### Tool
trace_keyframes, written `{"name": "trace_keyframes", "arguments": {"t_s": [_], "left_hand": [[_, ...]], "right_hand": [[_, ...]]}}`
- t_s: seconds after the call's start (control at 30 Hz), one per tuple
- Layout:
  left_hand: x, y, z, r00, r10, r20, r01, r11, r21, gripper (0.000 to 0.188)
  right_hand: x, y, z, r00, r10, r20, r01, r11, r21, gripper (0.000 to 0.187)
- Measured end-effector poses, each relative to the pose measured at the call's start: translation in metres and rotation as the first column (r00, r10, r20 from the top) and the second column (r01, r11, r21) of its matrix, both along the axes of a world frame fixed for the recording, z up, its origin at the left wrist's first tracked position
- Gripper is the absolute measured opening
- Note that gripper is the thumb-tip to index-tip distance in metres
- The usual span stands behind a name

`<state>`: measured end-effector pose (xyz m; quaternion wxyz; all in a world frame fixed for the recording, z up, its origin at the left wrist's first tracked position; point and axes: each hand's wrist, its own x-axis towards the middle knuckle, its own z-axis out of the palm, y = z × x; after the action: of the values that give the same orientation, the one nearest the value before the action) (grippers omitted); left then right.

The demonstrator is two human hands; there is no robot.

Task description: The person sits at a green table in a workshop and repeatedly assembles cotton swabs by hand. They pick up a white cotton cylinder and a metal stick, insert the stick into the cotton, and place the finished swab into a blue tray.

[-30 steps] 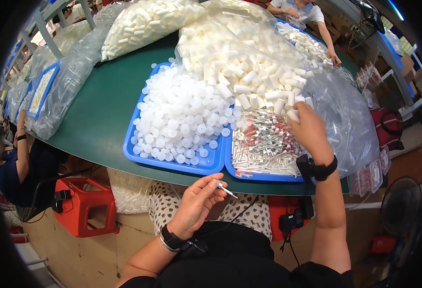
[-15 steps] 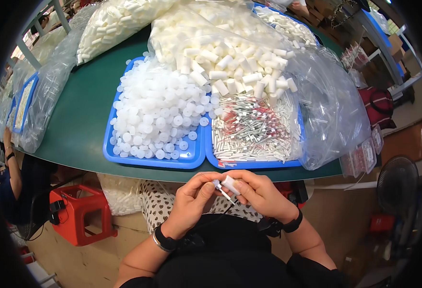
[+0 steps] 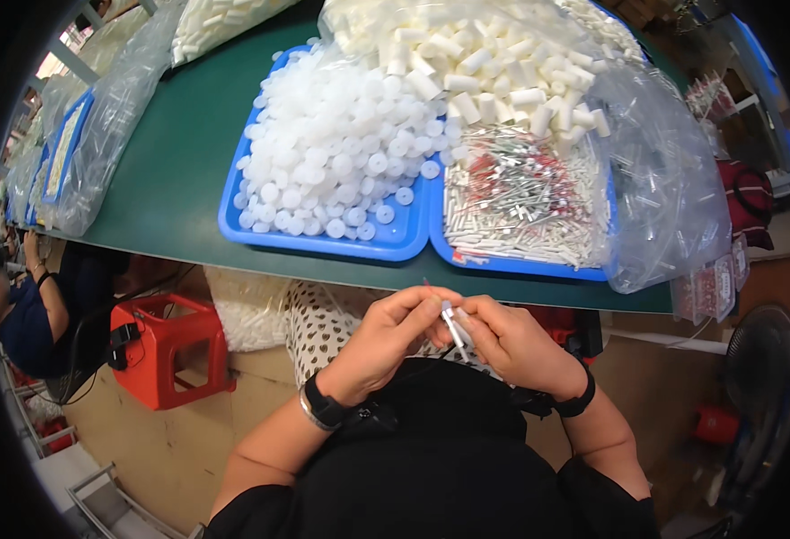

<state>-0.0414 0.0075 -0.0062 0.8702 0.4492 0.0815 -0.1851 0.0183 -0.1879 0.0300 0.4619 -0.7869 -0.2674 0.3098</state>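
Observation:
In front of my body, below the table edge, my two hands meet. My left hand pinches a thin white stick near its upper end, and the stick slants down to the right. A thin reddish tip pokes up above the left fingers. Curled close beside it, my right hand has its fingers closed on a white cylinder, mostly hidden behind the stick and fingers. Ahead on the table are a blue tray heaped with translucent white discs and a second blue tray of thin sticks.
White foam cylinders spill from a clear bag behind the trays. A crumpled plastic bag lies to the right on the green table. A red stool stands at the left; another person sits beyond it. A fan is far right.
The view has shifted, so the table and trays sit higher and further right. My hands have drawn closer together, and the white cylinder in my right hand is now mostly covered.

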Motion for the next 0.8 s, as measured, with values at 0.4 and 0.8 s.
{"name": "trace_keyframes", "arguments": {"t_s": [0.4,0.8], "left_hand": [[-0.003,-0.006,0.003,0.985,-0.053,0.163,-0.021,0.907,0.42,0.029],[0.0,-0.016,-0.015,0.992,-0.034,-0.12,-0.011,0.935,-0.355,0.015]], "right_hand": [[0.01,-0.006,-0.006,0.605,-0.026,-0.796,0.32,0.923,0.213,0.02],[0.19,-0.096,0.027,0.372,-0.12,0.921,0.598,0.79,-0.138,0.02]]}}
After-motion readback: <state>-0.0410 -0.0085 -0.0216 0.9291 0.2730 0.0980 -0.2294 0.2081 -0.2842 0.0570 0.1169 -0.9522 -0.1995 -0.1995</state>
